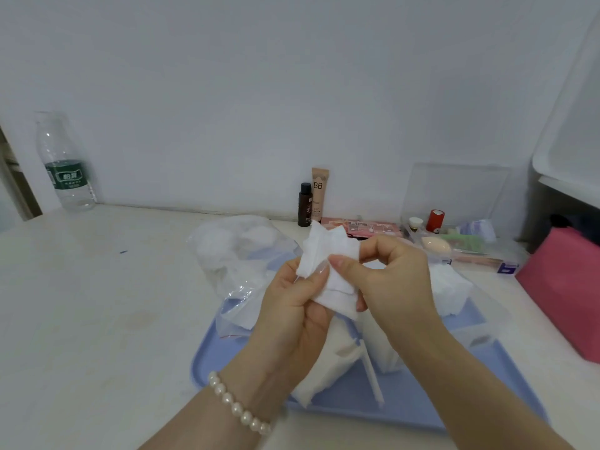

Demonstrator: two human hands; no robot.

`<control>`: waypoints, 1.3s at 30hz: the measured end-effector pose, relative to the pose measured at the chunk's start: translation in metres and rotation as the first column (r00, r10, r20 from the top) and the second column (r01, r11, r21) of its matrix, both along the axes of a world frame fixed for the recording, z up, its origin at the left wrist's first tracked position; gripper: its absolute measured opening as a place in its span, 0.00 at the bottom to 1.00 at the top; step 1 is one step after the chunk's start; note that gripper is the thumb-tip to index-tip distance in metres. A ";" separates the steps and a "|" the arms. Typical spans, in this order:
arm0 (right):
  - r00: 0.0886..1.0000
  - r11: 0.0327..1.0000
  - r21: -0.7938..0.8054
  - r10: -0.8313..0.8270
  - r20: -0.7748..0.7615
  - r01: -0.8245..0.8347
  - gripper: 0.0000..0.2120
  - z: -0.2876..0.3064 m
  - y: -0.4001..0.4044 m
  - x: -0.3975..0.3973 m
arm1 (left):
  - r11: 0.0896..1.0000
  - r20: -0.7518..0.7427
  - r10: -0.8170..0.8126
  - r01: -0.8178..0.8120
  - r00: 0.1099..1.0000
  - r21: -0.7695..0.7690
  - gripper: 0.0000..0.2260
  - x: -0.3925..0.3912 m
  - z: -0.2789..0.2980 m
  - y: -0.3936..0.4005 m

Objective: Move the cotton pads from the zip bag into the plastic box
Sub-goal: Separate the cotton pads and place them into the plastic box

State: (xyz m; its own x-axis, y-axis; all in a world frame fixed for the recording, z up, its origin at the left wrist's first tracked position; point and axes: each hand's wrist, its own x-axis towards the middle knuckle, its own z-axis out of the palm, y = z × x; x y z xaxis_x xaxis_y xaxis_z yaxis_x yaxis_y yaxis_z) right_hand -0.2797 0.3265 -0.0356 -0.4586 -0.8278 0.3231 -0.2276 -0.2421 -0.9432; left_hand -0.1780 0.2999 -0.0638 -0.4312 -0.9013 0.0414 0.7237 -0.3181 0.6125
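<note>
Above blue tray (pixel 422 407): white square cotton pads (pixel 328 274), several, count unclear, pinched by left hand (pixel 292 306) and right hand (pixel 389 274); one crumpled zip bag (pixel 240 264) behind.

A pale, off-white tabletop (pixel 107 287) fills the lower frame. At upper left on it stands a clear plastic water bottle with a green label (pixel 65 164). At centre rear stand a small dark bottle (pixel 305 205) and a beige BB tube (pixel 319 193). A flat light-blue plastic tray (pixel 422 407) lies at lower centre, with a pink pouch (pixel 565 297) at right.
</note>
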 end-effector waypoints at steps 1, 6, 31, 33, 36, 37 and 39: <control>1.000 1.000 -0.015 -0.004 -0.026 0.004 0.11 0.001 0.000 -0.001 | 1.000 -0.010 -0.007 0.007 1.000 -0.001 0.22 0.001 0.001 0.000; 0.998 0.990 -0.124 0.065 0.002 -0.064 0.13 0.006 0.002 -0.006 | 0.998 -0.076 -0.058 0.057 0.995 -0.013 0.20 0.002 0.005 0.000; 0.855 0.969 -0.174 0.237 0.461 -0.174 0.12 0.005 -0.009 -0.037 | 0.998 0.073 -0.017 0.013 0.997 0.053 0.12 0.003 0.007 -0.002; 0.813 0.950 -0.149 0.312 0.491 -0.275 0.09 0.012 -0.007 -0.046 | 0.999 0.176 -0.021 0.016 0.984 0.027 0.12 0.004 0.003 -0.002; 0.867 0.894 0.082 0.401 0.297 -0.441 0.20 0.024 0.001 -0.056 | 0.999 0.245 -0.029 0.032 0.969 -0.010 0.14 0.004 0.002 -0.002; 0.890 0.882 0.165 0.408 0.201 -0.442 0.24 0.025 0.002 -0.057 | 0.999 0.250 -0.026 0.032 0.968 -0.018 0.14 0.003 0.001 -0.002; 0.919 0.881 0.265 0.386 0.075 -0.392 0.17 0.026 0.006 -0.052 | 0.999 0.247 -0.026 0.034 0.969 -0.029 0.11 0.002 -0.001 -0.002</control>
